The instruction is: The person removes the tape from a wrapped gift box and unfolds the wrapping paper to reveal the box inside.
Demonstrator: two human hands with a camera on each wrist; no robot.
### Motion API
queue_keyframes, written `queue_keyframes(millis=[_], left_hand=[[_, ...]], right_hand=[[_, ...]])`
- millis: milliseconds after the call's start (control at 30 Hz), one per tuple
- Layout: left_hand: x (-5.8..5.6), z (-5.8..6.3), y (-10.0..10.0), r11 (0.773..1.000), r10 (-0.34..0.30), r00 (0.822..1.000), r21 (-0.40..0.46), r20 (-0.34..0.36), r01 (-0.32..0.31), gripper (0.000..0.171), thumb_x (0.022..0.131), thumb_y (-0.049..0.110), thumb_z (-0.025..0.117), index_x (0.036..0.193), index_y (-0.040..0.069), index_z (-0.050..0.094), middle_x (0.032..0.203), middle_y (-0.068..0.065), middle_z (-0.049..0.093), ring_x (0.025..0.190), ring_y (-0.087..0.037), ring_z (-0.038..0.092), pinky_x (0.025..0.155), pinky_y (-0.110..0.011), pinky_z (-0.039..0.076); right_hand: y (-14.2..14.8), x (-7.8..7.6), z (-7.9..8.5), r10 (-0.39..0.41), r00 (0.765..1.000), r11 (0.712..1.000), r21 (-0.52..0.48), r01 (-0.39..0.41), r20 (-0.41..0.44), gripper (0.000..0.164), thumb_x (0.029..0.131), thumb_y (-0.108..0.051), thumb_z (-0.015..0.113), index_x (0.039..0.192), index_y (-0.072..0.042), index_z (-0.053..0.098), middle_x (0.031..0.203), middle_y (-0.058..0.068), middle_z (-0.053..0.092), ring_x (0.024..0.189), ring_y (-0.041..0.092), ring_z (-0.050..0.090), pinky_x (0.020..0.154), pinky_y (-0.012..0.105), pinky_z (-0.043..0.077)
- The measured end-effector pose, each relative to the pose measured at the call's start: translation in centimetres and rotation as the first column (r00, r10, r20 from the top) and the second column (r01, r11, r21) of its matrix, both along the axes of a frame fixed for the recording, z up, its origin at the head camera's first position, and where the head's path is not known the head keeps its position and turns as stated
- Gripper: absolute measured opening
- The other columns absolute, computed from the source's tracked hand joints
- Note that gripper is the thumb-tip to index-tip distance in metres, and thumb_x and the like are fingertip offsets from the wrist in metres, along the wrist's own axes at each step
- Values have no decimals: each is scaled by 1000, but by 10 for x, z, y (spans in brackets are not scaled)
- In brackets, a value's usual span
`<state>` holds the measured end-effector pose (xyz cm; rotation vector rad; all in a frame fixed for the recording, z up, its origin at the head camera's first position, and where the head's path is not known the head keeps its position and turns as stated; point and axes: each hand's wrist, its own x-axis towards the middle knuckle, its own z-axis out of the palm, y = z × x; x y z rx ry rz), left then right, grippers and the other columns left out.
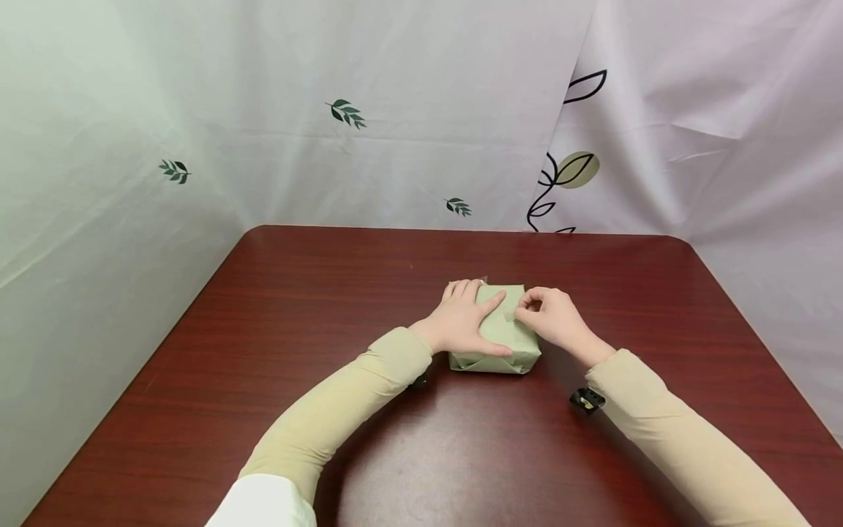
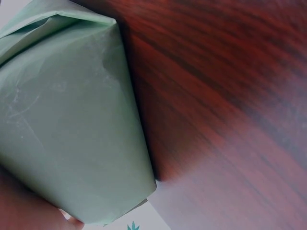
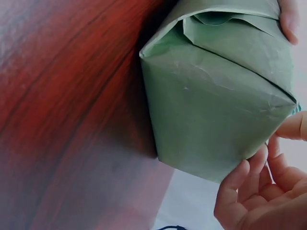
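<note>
A box-shaped package (image 1: 497, 337) wrapped in pale green paper sits on the table, its folded end facing me. My left hand (image 1: 461, 322) lies across its top left with fingers spread, pressing on the paper. At the top right edge, my right hand (image 1: 553, 316) has its thumb and forefinger brought together in a pinch on a small pale strip (image 1: 510, 317), which looks like clear tape. In the right wrist view, the other fingers (image 3: 232, 184) of that hand curl beside the package's side. Folded flaps on the package end (image 3: 235, 43) stand slightly apart.
The dark red wooden table (image 1: 296, 315) extends around the package. Behind it hangs a white curtain (image 1: 408, 168) with leaf prints. A small clear, shiny bit (image 1: 484, 279) shows at the package's far edge. A black wrist camera (image 1: 587, 400) hangs under the right sleeve.
</note>
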<state>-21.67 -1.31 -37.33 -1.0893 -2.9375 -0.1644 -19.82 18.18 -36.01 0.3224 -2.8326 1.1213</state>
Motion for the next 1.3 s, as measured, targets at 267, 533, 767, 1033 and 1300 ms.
queue_keyframes(millis=[267, 533, 767, 1033, 1300], left_hand=[[0, 0, 1, 1000, 4, 1000, -2, -2, -4, 99, 70, 78, 56, 150, 26, 28, 145, -15, 29, 132, -24, 27, 107, -45, 20], [0, 1, 1, 1000, 8, 1000, -2, 7, -8, 100, 70, 78, 56, 150, 26, 27, 146, -17, 29, 134, -25, 26, 108, -45, 19], [0, 0, 2, 1000, 13, 1000, -2, 7, -13, 100, 70, 79, 56, 150, 26, 27, 147, -17, 28, 135, -25, 26, 108, -45, 18], [0, 0, 2, 1000, 7, 1000, 2, -4, -7, 100, 70, 78, 56, 150, 25, 28, 146, -17, 30, 134, -25, 27, 108, -44, 19], [0, 0, 2, 1000, 17, 1000, -6, 8, -17, 100, 70, 78, 56, 150, 26, 27, 146, -16, 29, 134, -24, 26, 108, -45, 19]], right_hand=[[15, 2, -1, -11, 989, 988, -152, 34, 146, 14, 83, -9, 54, 86, 1, 64, 78, 6, 64, 63, 8, 63, 61, 24, 51], [24, 3, -5, 71, 967, 927, -375, 27, 245, 19, 89, -5, 54, 92, 12, 60, 92, 12, 65, 72, 2, 65, 71, 26, 56], [29, 1, -8, 140, 939, 846, -531, 52, 314, 14, 90, -2, 51, 88, 7, 61, 88, 0, 65, 77, 1, 65, 74, 21, 54], [39, -2, -13, 340, 839, 659, -744, 110, 426, 31, 95, 0, 43, 78, -14, 65, 82, -5, 66, 79, 3, 64, 77, 20, 53], [45, -5, -20, 488, 741, 575, -808, 125, 462, 39, 99, -2, 35, 80, -17, 66, 84, -6, 65, 83, 5, 64, 79, 22, 52]])
